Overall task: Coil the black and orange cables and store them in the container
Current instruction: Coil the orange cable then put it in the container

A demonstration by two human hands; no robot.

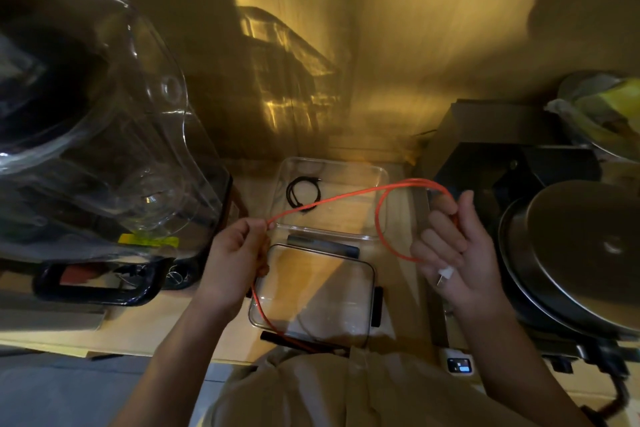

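An orange cable (349, 197) stretches between both hands above the table. My left hand (232, 255) pinches it near one end, and the rest trails down past the wrist toward the table's front edge. My right hand (457, 246) holds a loop of it, with a white plug end lying in the palm. The black cable (304, 193) lies coiled inside the clear plastic container (381, 173) at the back of the table. The container's clear lid (367, 274) rests in front of it, under the hands.
A large clear plastic bin (104, 135) with dark items stands at the left. At the right sit a black appliance (502, 156) and a round metal pan (581, 253). A wooden wall rises close behind the container.
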